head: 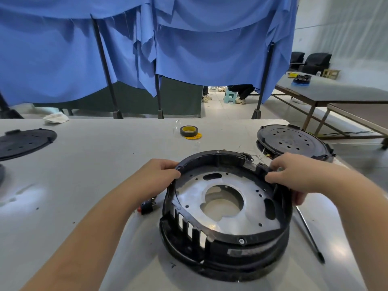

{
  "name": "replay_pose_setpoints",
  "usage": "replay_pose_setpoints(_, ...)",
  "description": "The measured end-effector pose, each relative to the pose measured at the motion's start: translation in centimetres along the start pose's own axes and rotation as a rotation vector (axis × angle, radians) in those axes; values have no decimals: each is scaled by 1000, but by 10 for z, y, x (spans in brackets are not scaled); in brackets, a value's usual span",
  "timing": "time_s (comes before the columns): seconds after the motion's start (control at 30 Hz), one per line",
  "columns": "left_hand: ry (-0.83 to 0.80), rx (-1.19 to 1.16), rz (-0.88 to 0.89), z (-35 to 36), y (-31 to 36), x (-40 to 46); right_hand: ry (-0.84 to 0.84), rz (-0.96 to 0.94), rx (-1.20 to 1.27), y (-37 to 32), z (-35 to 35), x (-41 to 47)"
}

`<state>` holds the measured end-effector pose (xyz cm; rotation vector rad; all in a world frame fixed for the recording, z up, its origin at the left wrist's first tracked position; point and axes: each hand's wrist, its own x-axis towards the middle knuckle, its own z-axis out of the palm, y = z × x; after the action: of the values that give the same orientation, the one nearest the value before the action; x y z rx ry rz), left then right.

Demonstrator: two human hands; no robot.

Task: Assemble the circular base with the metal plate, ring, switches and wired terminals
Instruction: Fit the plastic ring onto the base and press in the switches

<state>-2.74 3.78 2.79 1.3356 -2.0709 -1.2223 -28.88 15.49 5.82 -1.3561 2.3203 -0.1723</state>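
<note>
A black circular base [231,255] stands on the grey table in front of me. Inside it lies a silver metal plate [254,206] with a large central hole and several small holes. A black ring [212,155] sits tilted on top of the base, its far side raised. My left hand [159,175] grips the ring's left edge, thumb over the rim. My right hand [294,175] grips the ring's right edge. A small black and red switch [146,207] lies on the table just left of the base, partly hidden by my left wrist.
A second black round base [291,141] with thin wires beside it lies at the back right. A black disc [23,143] lies at far left. A tape roll [188,131] stands behind the base. A long screwdriver [308,234] lies to the right.
</note>
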Motion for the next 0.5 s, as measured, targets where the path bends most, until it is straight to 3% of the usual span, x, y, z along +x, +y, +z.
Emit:
replay_pose_setpoints(0.37, 50, 17, 40, -10, -1, 0, 225, -92, 91, -2, 17, 19)
replay_pose_setpoints(0.5, 62, 6, 30, -11, 0, -1, 229, -72, 131, -3, 19, 21)
